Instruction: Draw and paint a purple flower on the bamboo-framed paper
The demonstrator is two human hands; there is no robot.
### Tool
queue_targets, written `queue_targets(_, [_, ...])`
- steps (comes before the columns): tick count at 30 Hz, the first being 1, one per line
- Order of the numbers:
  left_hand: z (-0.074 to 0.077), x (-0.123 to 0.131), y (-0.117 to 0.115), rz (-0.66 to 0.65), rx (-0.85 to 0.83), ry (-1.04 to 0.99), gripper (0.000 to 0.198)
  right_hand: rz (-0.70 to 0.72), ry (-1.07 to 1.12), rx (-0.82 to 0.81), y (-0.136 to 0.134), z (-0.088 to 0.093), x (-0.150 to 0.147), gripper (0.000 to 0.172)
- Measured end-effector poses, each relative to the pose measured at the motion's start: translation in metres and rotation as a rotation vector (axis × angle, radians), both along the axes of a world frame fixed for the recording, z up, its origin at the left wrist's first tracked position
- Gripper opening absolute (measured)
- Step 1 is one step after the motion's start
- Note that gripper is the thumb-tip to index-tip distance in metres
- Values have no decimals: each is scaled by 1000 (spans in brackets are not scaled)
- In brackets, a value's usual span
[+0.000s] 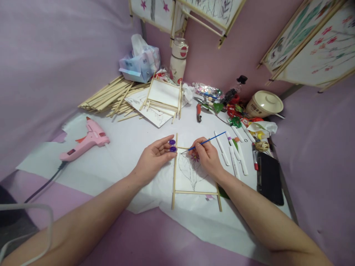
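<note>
My left hand [154, 157] holds two small purple paint pots [172, 145] at its fingertips, beside the left stick of a wooden-framed paper panel [185, 181]. The panel carries a line drawing of a plant with a purple flower [195, 157]. My right hand [208, 156] rests on the panel and pinches a thin blue paintbrush [205, 142], whose tip points left toward the pots.
A pink glue gun [84, 140] lies at the left with its cord running off. Wooden sticks [112, 96], more frames [164, 96], a tissue pack [140, 62] and a bottle [178, 61] sit behind. White markers [233, 149], a black case [269, 177] and a lidded tub [264, 103] crowd the right.
</note>
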State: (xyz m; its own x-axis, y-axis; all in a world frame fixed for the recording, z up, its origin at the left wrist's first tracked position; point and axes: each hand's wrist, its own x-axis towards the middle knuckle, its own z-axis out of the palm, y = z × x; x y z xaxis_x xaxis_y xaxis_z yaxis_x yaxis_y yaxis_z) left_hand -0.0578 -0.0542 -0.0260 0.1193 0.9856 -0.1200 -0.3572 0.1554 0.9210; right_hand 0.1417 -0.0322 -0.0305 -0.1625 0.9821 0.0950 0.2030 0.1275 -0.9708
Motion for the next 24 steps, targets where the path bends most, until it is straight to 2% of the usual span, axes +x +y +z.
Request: queue_targets(24, [0, 0, 0, 3, -4, 11, 60, -5, -8, -4, 0, 0, -1, 19])
